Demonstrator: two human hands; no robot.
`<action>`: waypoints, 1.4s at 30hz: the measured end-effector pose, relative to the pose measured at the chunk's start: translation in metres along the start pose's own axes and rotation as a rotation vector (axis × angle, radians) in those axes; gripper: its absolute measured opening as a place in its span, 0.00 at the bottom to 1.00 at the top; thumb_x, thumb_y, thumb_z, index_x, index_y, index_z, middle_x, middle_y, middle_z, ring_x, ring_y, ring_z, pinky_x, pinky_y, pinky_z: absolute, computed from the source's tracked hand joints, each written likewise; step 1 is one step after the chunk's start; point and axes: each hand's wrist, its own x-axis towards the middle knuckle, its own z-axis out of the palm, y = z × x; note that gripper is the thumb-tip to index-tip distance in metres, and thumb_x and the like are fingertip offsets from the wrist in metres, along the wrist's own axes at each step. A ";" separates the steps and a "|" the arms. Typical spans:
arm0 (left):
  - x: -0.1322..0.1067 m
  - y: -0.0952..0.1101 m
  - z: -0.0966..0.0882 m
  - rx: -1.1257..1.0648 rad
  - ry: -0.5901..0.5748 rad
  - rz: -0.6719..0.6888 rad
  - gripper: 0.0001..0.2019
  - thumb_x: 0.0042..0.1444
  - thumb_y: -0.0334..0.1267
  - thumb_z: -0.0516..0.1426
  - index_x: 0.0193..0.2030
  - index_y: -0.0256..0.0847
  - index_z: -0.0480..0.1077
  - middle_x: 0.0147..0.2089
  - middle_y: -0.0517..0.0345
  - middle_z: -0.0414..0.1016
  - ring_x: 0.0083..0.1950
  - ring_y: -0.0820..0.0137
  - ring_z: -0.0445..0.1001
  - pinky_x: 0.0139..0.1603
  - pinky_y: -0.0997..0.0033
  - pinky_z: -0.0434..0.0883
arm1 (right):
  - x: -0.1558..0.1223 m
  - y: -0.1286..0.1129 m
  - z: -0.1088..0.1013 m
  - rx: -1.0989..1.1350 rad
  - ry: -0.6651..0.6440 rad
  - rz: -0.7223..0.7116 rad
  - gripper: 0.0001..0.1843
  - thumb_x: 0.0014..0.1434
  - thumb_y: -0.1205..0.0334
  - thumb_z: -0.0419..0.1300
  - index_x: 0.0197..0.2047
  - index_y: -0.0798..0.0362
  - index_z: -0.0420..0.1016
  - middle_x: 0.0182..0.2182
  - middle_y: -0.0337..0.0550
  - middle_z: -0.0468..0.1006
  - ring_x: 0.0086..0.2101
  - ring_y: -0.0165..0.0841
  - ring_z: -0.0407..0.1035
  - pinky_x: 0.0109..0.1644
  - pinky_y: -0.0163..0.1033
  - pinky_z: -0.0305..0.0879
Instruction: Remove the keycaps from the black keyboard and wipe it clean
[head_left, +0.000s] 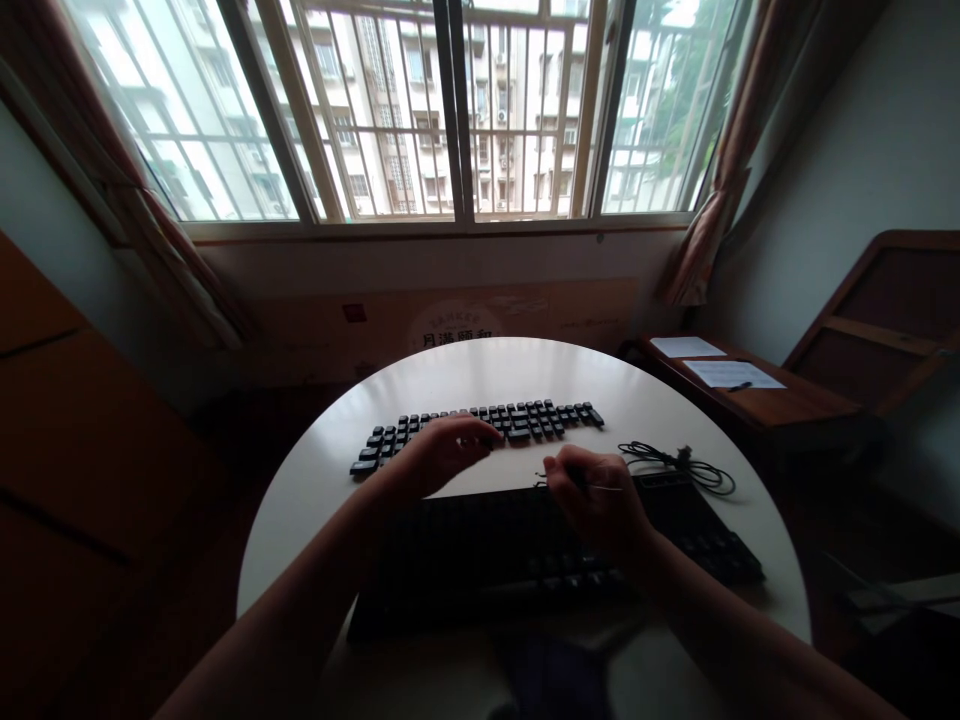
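My left hand [450,452] reaches over the near side of the rows of loose black keycaps [517,418]. Its fingers are bent together, with a small dark keycap [487,446] at the tips, partly hidden. My right hand [596,488] is closed around a wire keycap puller [541,480], whose thin bent wire ends point left. Below both hands lies a black keyboard [480,560]. Some keys still sit along its near row and at its right end; its middle is too dark to make out. The forearms cover parts of it.
A coiled black cable [686,462] lies behind the keyboard's right end on the round white table [480,365]. To the right, sheets of paper [731,374] and a pen [739,386] rest on a wooden chair [795,405]. A barred window [457,120] is ahead.
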 end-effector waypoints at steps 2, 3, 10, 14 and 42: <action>0.000 -0.014 -0.009 0.024 0.148 -0.027 0.11 0.58 0.41 0.59 0.44 0.39 0.78 0.40 0.53 0.77 0.36 0.70 0.74 0.35 0.74 0.72 | 0.001 0.000 -0.001 0.026 -0.001 0.006 0.20 0.64 0.58 0.56 0.21 0.53 0.61 0.16 0.32 0.56 0.20 0.25 0.52 0.24 0.33 0.50; 0.000 -0.021 -0.014 0.050 0.207 -0.043 0.12 0.57 0.42 0.60 0.43 0.39 0.77 0.38 0.53 0.77 0.35 0.70 0.73 0.34 0.74 0.72 | 0.002 0.000 -0.001 0.033 -0.006 0.004 0.20 0.64 0.58 0.56 0.21 0.53 0.60 0.16 0.32 0.56 0.20 0.25 0.52 0.24 0.33 0.50; -0.003 -0.045 -0.022 0.241 0.261 -0.141 0.10 0.54 0.41 0.61 0.41 0.40 0.76 0.31 0.59 0.77 0.29 0.71 0.74 0.35 0.72 0.72 | 0.001 0.000 0.001 0.072 -0.022 0.035 0.21 0.64 0.58 0.56 0.21 0.52 0.60 0.16 0.32 0.55 0.19 0.25 0.51 0.23 0.32 0.50; -0.001 -0.046 -0.012 0.391 0.091 -0.121 0.12 0.53 0.37 0.62 0.44 0.43 0.77 0.38 0.58 0.82 0.38 0.66 0.79 0.42 0.69 0.73 | 0.001 0.000 0.002 0.068 -0.034 0.035 0.20 0.64 0.57 0.56 0.21 0.53 0.61 0.16 0.32 0.56 0.19 0.25 0.52 0.24 0.32 0.50; 0.001 -0.036 0.001 0.698 -0.209 -0.067 0.11 0.53 0.35 0.63 0.45 0.47 0.79 0.45 0.52 0.76 0.48 0.58 0.72 0.51 0.61 0.68 | 0.000 -0.002 0.000 0.071 -0.042 0.015 0.19 0.64 0.58 0.56 0.22 0.53 0.64 0.16 0.32 0.58 0.19 0.26 0.53 0.24 0.33 0.51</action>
